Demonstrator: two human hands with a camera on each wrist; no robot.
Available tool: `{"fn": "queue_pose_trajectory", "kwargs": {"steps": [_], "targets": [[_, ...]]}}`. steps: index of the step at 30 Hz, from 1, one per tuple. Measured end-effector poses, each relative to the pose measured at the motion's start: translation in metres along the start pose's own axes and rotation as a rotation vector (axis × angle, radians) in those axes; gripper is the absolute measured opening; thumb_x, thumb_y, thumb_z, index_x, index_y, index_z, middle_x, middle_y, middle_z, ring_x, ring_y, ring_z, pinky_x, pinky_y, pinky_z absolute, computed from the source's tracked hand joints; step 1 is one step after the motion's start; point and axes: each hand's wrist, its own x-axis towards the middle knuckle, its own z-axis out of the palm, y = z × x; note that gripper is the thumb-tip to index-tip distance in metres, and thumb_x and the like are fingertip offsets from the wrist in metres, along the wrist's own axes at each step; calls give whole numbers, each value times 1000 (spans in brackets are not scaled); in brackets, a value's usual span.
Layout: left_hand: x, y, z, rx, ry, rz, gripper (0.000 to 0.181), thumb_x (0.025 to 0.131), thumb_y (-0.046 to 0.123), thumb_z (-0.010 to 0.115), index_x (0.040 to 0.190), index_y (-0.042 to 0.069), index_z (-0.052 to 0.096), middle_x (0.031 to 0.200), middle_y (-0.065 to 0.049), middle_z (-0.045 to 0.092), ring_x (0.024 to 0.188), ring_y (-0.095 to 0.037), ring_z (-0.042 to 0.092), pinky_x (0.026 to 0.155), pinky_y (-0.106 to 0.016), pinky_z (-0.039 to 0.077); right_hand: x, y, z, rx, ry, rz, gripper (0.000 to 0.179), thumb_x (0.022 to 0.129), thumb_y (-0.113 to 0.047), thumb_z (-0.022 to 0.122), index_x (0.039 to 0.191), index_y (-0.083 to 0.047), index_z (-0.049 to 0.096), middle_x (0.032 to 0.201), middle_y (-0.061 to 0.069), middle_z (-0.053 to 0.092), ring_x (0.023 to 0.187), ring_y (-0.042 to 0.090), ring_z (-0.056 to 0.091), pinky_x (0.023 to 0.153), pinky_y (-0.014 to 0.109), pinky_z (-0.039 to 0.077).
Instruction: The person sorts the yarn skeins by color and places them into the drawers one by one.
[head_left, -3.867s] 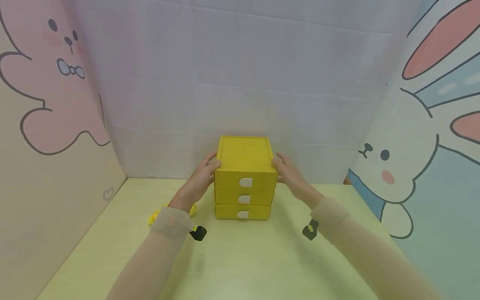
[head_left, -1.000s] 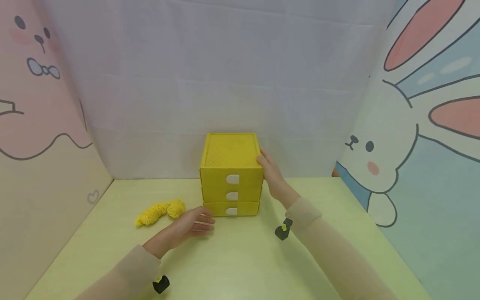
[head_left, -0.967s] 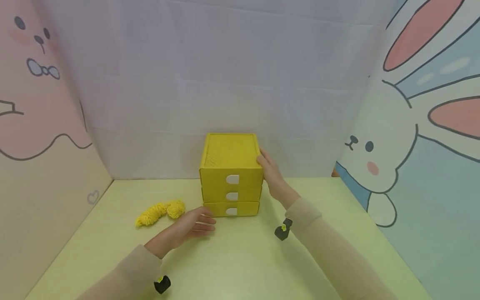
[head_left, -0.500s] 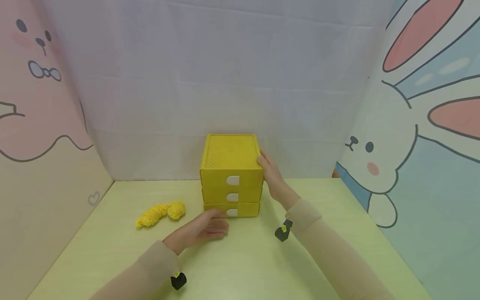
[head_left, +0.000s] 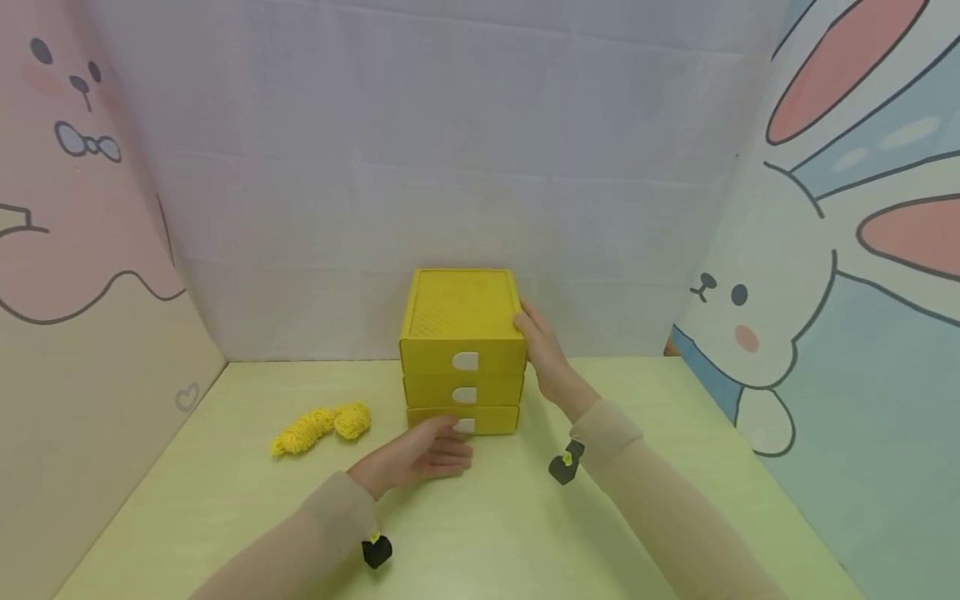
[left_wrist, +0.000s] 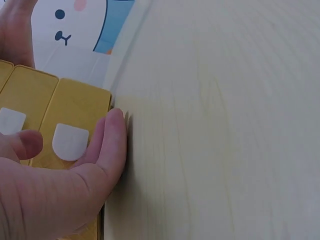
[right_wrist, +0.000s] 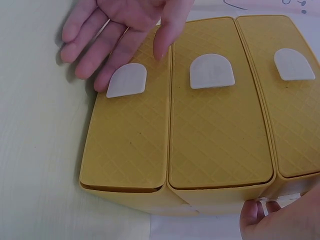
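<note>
A yellow storage box [head_left: 465,304] with three stacked drawers stands against the back wall. Each drawer front bears a white tab handle, such as the middle tab [right_wrist: 212,71]. My left hand [head_left: 420,454] is in front of the bottom drawer [head_left: 498,419], its fingers extended and thumb apart. In the right wrist view its fingertips are right at the bottom tab [right_wrist: 127,80]. My right hand [head_left: 547,354] rests against the box's right side near the top, thumb at the upper edge; its other fingers are partly hidden behind the box.
Yellow yarn [head_left: 318,425], a twisted bundle with a round end, lies on the pale table [head_left: 480,533] left of the box. A white cloth wall [head_left: 480,150] closes the back. Walls printed with cartoon animals stand on both sides.
My left hand has left the box's upper left side, come down and moved right along the bottom drawer to its tab. The right hand has stayed on the box's side. The drawers remain closed.
</note>
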Motion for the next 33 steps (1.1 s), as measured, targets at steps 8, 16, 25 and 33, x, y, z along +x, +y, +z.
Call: {"fn": "queue_pose_trajectory", "kwargs": {"steps": [8,16,25,33], "targets": [[9,1,6,-44,-2,-41,62,113,38,48,146,-15,51,137,-30,65,124,-41,68,110,-49,54,1,2,-1,-4,-3,-8,63,112,-43,42,171,-29,23,176,1,22,160,31,23,128,61,23],[12,1,10,-147,-6,-67,61,114,34,46,146,-17,48,142,-33,61,130,-43,63,115,-50,50,1,2,0,-3,4,-7,62,113,-42,40,171,-27,24,176,3,24,160,32,23,128,62,23],[13,0,11,-189,-2,-86,61,114,37,47,145,-16,50,142,-32,61,130,-42,64,115,-49,50,-1,0,1,-20,9,3,65,112,-43,41,172,-26,21,176,1,23,160,31,24,128,60,24],[12,-1,11,-178,-20,-84,62,115,37,45,147,-16,48,143,-32,60,130,-41,64,113,-47,52,-1,0,0,-24,5,5,64,112,-44,40,172,-27,21,177,1,21,161,30,21,128,61,23]]}}
